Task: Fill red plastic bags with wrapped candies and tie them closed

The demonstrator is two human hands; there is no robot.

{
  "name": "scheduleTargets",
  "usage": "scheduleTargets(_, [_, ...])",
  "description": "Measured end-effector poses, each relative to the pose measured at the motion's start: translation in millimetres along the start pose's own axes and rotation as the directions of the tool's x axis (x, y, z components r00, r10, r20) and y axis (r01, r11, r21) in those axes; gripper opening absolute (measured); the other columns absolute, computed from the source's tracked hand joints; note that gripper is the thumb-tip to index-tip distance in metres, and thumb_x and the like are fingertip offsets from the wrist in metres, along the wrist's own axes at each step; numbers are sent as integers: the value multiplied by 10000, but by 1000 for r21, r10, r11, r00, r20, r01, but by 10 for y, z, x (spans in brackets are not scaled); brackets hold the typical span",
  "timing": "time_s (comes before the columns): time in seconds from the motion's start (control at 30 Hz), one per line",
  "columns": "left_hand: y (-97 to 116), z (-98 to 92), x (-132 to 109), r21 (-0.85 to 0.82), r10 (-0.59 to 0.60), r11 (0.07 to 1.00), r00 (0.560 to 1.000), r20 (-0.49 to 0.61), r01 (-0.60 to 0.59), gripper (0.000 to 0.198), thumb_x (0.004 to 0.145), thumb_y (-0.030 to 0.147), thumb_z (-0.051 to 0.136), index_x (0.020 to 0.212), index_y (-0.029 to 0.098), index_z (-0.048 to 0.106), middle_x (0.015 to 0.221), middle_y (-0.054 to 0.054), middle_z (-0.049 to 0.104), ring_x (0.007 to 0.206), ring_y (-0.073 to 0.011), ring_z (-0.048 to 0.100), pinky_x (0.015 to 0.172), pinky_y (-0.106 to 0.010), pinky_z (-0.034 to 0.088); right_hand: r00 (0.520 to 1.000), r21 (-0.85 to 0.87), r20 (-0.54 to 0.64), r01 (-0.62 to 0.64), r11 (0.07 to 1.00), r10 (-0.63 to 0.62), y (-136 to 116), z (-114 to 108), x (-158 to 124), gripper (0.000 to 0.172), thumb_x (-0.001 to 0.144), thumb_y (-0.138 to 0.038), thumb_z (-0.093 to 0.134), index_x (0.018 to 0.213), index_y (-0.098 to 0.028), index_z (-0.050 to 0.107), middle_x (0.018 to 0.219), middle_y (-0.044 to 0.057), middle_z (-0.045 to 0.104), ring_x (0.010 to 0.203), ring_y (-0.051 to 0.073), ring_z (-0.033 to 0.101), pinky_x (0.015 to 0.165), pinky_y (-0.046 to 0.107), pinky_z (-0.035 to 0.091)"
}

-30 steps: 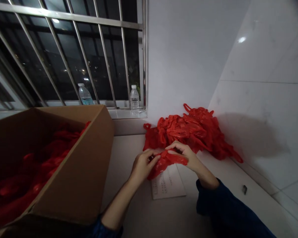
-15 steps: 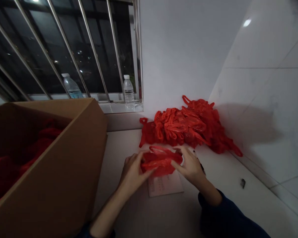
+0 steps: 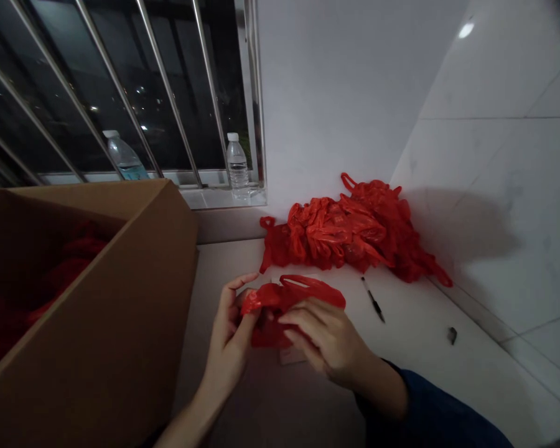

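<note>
A thin red plastic bag [image 3: 270,339] with loop handles is stretched between my hands, above the white tabletop. My left hand [image 3: 231,323] is closed on its left end, thumb in front and fingers behind and above. My right hand [image 3: 329,336] reaches across the bag's right half with bent fingers gathered on the plastic near the mouth; the exact grip of its fingertips is partly hidden. Beneath the bag, the edge of a pale printed booklet [image 3: 292,356] shows, mostly covered.
A heap of red plastic bags [image 3: 345,230] lies against the wall. To the left stands a tall cardboard box [image 3: 135,298] with red bags inside. A pen [image 3: 374,300] and a small dark object [image 3: 452,335] rest on the table [image 3: 415,348]. Water bottles [image 3: 238,165] stand by the barred window.
My right hand has moved left from the bag's right edge across its front. My left hand has turned more upright. The pen is now uncovered, while the booklet is more hidden.
</note>
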State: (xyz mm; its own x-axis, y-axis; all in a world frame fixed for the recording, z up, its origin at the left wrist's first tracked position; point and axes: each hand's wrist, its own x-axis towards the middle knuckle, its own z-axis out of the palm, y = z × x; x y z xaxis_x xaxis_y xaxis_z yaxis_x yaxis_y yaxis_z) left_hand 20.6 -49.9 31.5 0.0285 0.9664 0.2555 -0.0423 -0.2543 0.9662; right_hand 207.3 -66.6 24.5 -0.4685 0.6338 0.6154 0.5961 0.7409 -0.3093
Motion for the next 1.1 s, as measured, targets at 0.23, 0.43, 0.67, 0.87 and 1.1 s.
scheduleTargets(0.23, [-27,-143,-76,100,114,988,993,17,-115,428,961,272,453,1385,264,393,975,-43,632,586,-98,508,510,-197,444,755,-444,261,-459,770,601,368,185,-123,664,799,-297,695,1402,-143,461,1271,200,601,978,327,674,761,405,540])
scheduleTargets(0.43, [-74,-170,-105,700,194,634,944,269,-329,536,963,276,449,1480,279,306,1374,-105,501,1126,-233,572,814,-308,515,766,-347,348,-429,834,540,388,-83,-297,889,645,-279,815,1427,-124,422,1385,196,521,1219,365,539,902,406,504])
scheduleTargets(0.67, [342,-17,-148,896,501,164,817,286,-414,435,897,314,584,1330,296,548,1139,-100,583,959,-269,566,804,-402,467,924,-423,181,-237,874,338,381,-113,-15,331,855,-194,631,1185,-210,613,1139,100,662,1039,279,610,841,393,471])
scheduleTargets(0.87, [-286,264,157,810,170,180,828,534,-559,148,873,234,617,985,233,713,1124,-82,652,1200,-290,501,1066,-499,324,920,-357,289,-153,921,265,698,269,25,428,768,-186,697,1186,-192,608,1213,108,626,1112,298,570,919,435,449])
scheduleTargets(1.1, [-1207,-182,512,910,-127,371,961,246,-184,653,732,150,622,1372,165,495,1421,-193,499,1326,-374,415,1097,-634,210,880,25,344,-356,934,326,1347,460,-338,917,625,-304,811,1439,-242,394,1436,113,482,1306,302,465,1072,433,398])
